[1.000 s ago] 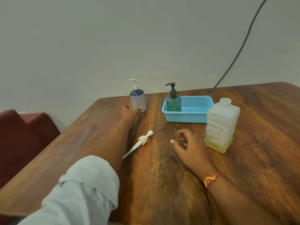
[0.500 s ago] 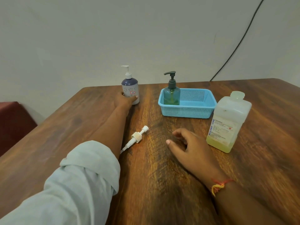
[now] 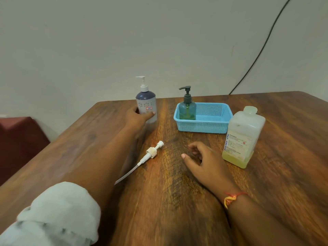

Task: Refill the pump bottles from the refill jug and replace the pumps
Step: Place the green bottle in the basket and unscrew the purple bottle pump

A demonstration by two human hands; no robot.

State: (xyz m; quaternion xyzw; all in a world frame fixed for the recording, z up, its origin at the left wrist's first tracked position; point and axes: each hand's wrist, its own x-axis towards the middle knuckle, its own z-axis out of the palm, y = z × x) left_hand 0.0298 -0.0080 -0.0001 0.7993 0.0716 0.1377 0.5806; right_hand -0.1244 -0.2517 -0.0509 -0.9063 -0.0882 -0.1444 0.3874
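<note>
Nearest you, your rolled pale sleeve covers your left upper arm, and a red and yellow thread circles your right wrist. Your right hand rests on the wooden table, fingers loosely curled and holding nothing. Just left of it a loose pump lies flat, its tube pointing back toward you and its head pointing away. Just right of that hand stands the jug, upright and capped, with a low layer of yellow liquid in the bottom. Farther out, your left hand grips the lower body of the white bottle, thumb across its front; it stands upright with its white pump on. To its right sits a blue basket, and the green bottle stands upright in the basket's left end, dark pump fitted. Beyond the table's left edge is a red seat, and a black cable runs up the wall.
</note>
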